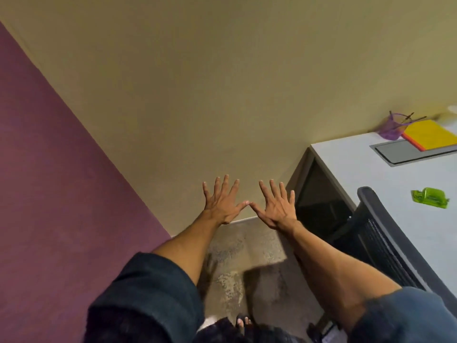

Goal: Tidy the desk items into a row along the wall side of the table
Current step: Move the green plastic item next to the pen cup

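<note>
A person holds both arms straight out toward a beige wall, backs of the hands to the camera. The left hand and right hand hold nothing; all fingers are straight and spread wide, and the 2 thumb tips touch between the hands. Dark blue sleeves are pushed up past the elbows.

The desk items lie well apart from the hands, on a white table at the right edge of the view. At its wall side stands a purple mesh cup with dark pens sticking out. Just beside it lies a yellow notebook with an orange edge, its near corner overlapping a grey panel set into the tabletop. Nearer the person, alone on the bare white surface, sits a small bright-green object whose kind cannot be told.

A black mesh chair stands against the table's near edge. A maroon wall fills the left side, above a mottled grey floor.
</note>
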The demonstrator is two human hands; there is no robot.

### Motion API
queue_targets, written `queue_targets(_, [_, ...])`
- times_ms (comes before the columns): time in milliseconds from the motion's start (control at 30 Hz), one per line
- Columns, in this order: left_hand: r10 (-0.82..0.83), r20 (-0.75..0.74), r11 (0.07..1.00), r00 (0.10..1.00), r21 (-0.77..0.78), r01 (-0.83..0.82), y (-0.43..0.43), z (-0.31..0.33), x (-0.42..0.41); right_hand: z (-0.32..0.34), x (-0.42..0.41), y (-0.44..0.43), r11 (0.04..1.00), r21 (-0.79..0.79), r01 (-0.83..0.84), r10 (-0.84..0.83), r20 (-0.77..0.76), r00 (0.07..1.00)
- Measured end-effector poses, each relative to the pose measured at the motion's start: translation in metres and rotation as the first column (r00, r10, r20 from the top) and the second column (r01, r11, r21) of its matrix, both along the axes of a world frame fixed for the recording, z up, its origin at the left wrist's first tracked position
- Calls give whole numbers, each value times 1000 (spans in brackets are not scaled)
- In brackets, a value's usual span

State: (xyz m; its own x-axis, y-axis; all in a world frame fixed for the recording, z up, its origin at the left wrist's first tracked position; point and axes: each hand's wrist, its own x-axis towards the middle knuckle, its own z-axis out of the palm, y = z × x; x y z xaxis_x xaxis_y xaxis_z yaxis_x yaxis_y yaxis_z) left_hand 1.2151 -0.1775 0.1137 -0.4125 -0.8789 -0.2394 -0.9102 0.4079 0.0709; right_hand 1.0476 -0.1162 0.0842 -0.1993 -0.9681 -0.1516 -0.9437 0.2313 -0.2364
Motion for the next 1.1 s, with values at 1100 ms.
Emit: queue_targets(1100, [-898, 0, 439, 440, 71, 896, -200, -5, -379, 4, -247, -95, 431, -28, 902, -897, 94, 432])
